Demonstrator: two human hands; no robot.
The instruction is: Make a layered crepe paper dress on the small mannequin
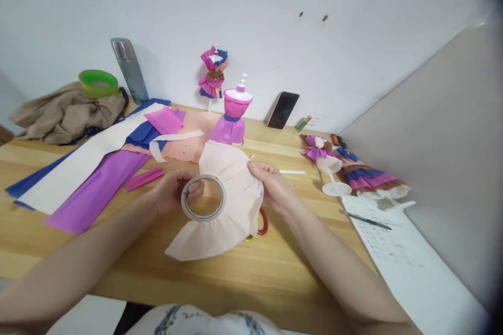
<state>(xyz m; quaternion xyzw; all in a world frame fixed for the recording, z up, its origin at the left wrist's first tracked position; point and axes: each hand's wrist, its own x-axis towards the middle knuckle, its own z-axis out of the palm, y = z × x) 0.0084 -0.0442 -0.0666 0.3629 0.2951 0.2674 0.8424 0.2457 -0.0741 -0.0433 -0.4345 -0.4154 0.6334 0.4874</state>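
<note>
My left hand (181, 188) is closed on a grey-white roll of tape (223, 198), its fingers curled through the ring. A pale cream crepe paper strip (236, 180) fans out in gathered folds around the roll's right side. Pinching the outer edge of this paper is my right hand (272, 180), thumb on top. Scissors (263, 221) with a red handle lie on the table, mostly hidden under the paper. Just beyond stands a small dress form (237, 110) in a pink and purple paper dress with a blue waistband.
Crepe paper sheets (92, 188) in purple, white, blue and peach spread over the left. A bottle (131, 70), a green tape roll (98, 84) and brown cloth (70, 112) sit behind. A phone (283, 110) leans on the wall; dressed forms (369, 178) lie right, near a pen (369, 220).
</note>
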